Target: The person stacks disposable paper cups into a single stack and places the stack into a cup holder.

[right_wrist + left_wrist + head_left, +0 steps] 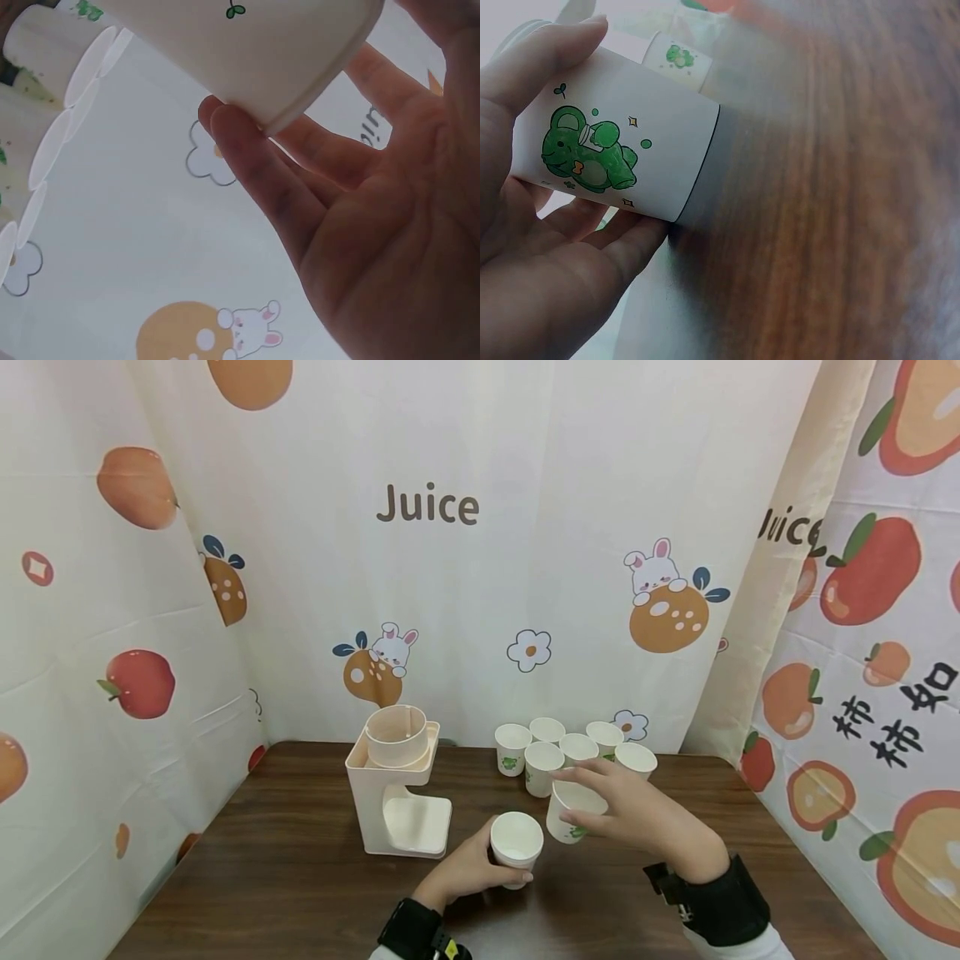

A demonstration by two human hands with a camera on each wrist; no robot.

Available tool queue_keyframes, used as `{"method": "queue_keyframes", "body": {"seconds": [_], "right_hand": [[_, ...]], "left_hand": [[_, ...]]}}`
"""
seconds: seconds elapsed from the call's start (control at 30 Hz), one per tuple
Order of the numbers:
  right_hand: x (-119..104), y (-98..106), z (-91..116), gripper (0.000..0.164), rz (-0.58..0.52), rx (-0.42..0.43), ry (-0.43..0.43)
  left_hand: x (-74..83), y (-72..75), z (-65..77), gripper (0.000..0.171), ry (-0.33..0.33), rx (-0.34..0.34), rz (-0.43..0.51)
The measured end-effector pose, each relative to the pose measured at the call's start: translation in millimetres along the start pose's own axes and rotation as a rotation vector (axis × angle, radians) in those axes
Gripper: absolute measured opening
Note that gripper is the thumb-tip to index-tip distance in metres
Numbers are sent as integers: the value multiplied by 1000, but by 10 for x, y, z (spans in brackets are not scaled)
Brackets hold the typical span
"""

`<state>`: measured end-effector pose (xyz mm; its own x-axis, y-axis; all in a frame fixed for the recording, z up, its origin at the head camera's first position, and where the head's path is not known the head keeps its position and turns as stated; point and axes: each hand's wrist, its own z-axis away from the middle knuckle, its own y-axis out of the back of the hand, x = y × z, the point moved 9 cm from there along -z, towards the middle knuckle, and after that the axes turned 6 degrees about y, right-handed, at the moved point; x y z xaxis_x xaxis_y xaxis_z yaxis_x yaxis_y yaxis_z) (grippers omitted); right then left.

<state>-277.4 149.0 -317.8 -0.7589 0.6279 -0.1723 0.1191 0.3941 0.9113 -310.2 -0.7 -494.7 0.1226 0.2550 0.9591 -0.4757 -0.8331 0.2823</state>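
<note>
My left hand grips a white paper cup, its thumb and fingers wrapped round the side. The cup's mouth faces up, and a green cartoon bear is printed on it in the left wrist view. Just to the right, my right hand holds a second paper cup near its rim, with the thumb on the near side and the fingers on the far side. Fingertips touch this cup's wall by the rim in the right wrist view. Behind it stand several more paper cups, all upright.
A cream-coloured machine with a round open top and a flat lower base stands left of the cups on the dark wooden table. Fruit-printed curtains hang behind the table and along both sides.
</note>
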Motion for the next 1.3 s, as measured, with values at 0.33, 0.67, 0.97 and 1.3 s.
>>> {"method": "queue_keyframes", "body": {"seconds": [0.33,0.67,0.97,1.3], "right_hand": [[-184,-47,-75,46,-30,-17,16],[-343,-125,-188,42,-79,-39,23],[-376,-272,-274,45,-91,-89,37],[-381,-388,-313,44,-130,-137,38]], "left_hand": [[8,1,5,76,5,-11,4],[-2,10,22,76,31,-14,9],[14,14,28,78,34,-17,12],[34,-1,22,76,15,-39,29]]}}
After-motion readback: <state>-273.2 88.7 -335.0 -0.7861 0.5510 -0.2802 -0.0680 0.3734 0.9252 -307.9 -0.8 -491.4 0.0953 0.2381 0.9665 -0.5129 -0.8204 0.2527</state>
